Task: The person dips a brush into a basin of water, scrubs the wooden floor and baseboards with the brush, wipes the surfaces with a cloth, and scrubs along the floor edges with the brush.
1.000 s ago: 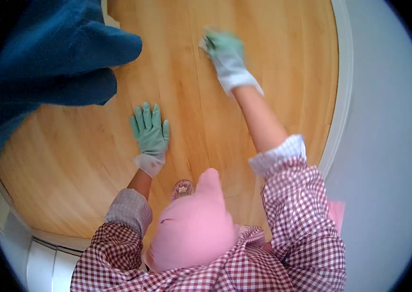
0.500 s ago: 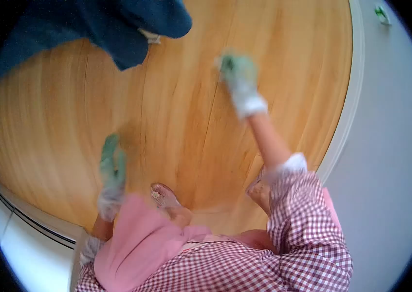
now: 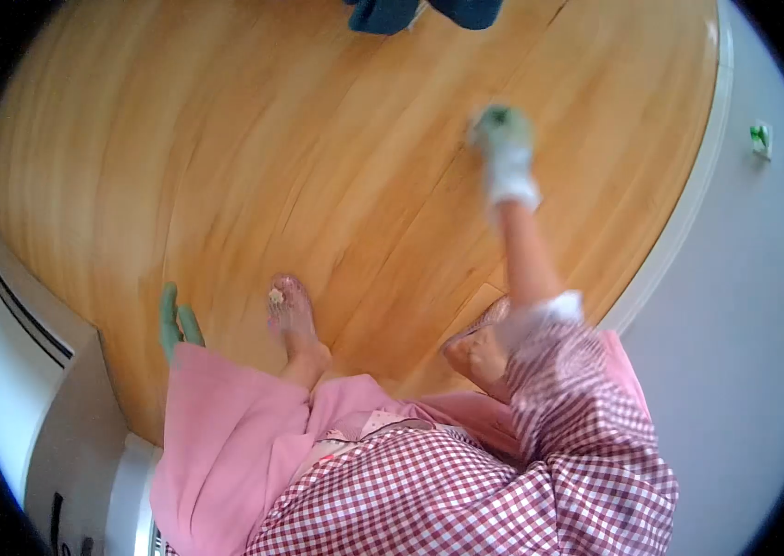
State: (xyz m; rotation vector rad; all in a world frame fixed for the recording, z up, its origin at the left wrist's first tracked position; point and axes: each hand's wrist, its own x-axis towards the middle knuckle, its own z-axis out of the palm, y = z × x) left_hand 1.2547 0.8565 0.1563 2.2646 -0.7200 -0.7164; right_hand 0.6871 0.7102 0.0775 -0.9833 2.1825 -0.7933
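Apparently, a small pale wad [image 3: 474,132] sits just left of the right hand [image 3: 506,139] in its green-and-white glove, against light-brown wooden floorboards [image 3: 355,185] — blur hides any grip; the green-gloved left hand [image 3: 170,321], fingers open, lies farther off.

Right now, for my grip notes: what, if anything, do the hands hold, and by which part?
Cannot tell: the right hand is blurred, and pink fabric hides part of the left hand.

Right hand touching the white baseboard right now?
Apart. The head view shows a wide band of wooden floor between the gloved right hand and the white baseboard; the hand is blurred, but the gap is plain.
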